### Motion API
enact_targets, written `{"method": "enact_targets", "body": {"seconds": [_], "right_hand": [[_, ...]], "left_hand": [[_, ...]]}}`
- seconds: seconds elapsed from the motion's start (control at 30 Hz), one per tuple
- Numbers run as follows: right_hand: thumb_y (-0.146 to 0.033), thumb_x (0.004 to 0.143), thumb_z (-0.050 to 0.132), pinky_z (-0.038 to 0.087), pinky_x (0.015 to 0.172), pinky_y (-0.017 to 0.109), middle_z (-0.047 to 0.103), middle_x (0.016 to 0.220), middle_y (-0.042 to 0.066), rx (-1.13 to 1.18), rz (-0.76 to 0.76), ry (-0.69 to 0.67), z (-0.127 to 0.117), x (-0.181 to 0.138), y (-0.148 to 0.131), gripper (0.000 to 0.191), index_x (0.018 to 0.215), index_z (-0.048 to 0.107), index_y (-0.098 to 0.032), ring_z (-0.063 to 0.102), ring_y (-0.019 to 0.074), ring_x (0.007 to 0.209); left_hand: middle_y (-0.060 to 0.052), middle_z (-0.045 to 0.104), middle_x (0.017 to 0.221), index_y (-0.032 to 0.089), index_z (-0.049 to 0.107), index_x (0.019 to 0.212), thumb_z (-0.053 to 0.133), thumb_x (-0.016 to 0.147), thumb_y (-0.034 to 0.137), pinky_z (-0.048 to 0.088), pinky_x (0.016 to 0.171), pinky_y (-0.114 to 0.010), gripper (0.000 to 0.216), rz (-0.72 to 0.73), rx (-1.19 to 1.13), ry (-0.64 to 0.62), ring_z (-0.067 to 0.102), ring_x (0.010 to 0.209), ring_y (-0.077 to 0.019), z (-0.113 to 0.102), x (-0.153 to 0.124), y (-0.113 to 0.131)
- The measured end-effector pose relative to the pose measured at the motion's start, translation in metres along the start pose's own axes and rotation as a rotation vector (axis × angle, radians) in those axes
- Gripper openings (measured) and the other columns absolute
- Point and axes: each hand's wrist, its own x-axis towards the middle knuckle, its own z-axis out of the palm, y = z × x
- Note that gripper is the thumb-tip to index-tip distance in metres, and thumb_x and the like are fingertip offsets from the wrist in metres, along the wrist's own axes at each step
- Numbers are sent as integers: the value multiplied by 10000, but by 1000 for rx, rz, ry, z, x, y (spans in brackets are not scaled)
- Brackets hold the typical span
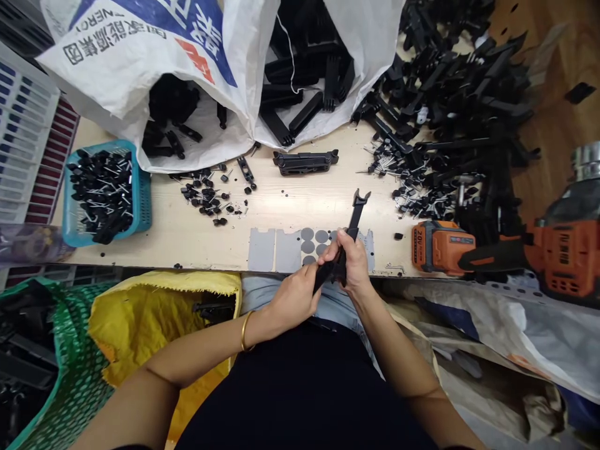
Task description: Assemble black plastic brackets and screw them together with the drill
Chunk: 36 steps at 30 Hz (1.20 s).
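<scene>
Both my hands meet just in front of the near table edge, over my lap. My right hand (352, 262) is closed around the lower part of a long black plastic bar (356, 212) that sticks up and away, ending in a forked tip. My left hand (296, 299), with a gold bangle on the wrist, pinches another black plastic piece (324, 277) against the bar's lower end. Just beyond my hands, grey flat pads and round discs (300, 245) lie on the pale wooden table (290, 200).
A blue basket (140, 200) of black pins stands at left, with loose pins (209, 199) mid-table. An assembled black bar (304, 160) lies farther back. White sacks (140, 56) and a big heap of black parts (459, 106) fill the back. An orange cordless drill (497, 250) lies right. A yellow sack (154, 312) sits below left.
</scene>
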Motion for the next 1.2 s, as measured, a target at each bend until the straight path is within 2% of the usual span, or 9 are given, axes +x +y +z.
{"method": "enact_targets", "body": {"seconds": [0.27, 0.47, 0.63, 0.7, 0.83, 0.93, 1.03, 1.13, 1.2], "right_hand": [[-604, 751, 606, 510, 438, 278, 599, 466, 28, -22, -49, 229, 13, 19, 11, 479, 497, 507, -209, 627, 171, 486], [-658, 776, 547, 565, 544, 390, 590, 474, 11, -163, 37, 207, 9, 25, 7, 472, 538, 462, -259, 665, 220, 584], [-619, 760, 584, 577, 610, 413, 624, 570, -16, -138, -18, 307, 5, 31, 15, 386, 658, 468, -265, 651, 203, 587], [-597, 732, 638, 571, 612, 395, 655, 646, -15, -231, -15, 240, -11, 29, 7, 358, 728, 500, -266, 650, 199, 611], [-595, 707, 673, 528, 541, 362, 672, 680, 43, -756, 253, -65, -69, 23, -38, 402, 727, 585, -203, 632, 204, 576], [-508, 821, 565, 507, 615, 347, 663, 712, 60, -1161, -94, 121, -98, 48, -75, 329, 755, 608, -189, 617, 197, 634], [-288, 810, 561, 466, 829, 414, 662, 950, 130, -1499, -525, 362, -99, 108, -92, 174, 920, 624, -170, 611, 254, 889], [-196, 780, 567, 421, 880, 452, 613, 1096, 210, -1634, -585, 441, -88, 166, -96, 245, 1010, 612, -126, 562, 305, 1029], [-190, 785, 589, 422, 871, 437, 620, 1080, 230, -1678, -553, 406, -84, 186, -101, 211, 982, 621, -122, 566, 307, 1028]], "left_hand": [[-143, 643, 1049, 135, 477, 1173, 465, 878, 177, 565, 782, -410, 298, -26, -23, 6, 664, 930, -270, -3, 21, -24], [-127, 643, 998, 138, 497, 1150, 465, 892, 204, 555, 778, -396, 269, 14, -90, -48, 658, 901, -258, 5, 29, -30], [-106, 632, 1015, 144, 519, 1163, 479, 896, 204, 541, 784, -367, 276, 48, -119, -123, 644, 883, -234, -5, 44, -43], [-92, 601, 1053, 164, 527, 1200, 490, 900, 210, 534, 766, -330, 305, 109, -90, -164, 627, 874, -209, -19, 55, -54], [-70, 554, 1049, 234, 553, 1230, 461, 879, 124, 497, 709, -280, 379, 200, 215, -131, 573, 929, -208, -47, 85, -76], [-92, 587, 1046, 201, 565, 1224, 427, 868, 62, 481, 757, -300, 406, 280, 357, -107, 546, 997, -229, -50, 105, -78], [-104, 622, 1102, 178, 545, 1249, 443, 883, 83, 419, 963, -405, 392, 391, 332, -85, 529, 1086, -239, -43, 115, -69], [-102, 592, 1249, 203, 475, 1334, 506, 881, 149, 310, 1088, -470, 457, 518, 200, -86, 504, 1193, -237, -45, 113, -71], [-98, 584, 1270, 207, 490, 1318, 469, 889, 133, 364, 1058, -444, 436, 472, 122, -16, 523, 1188, -220, -56, 109, -84]]}}
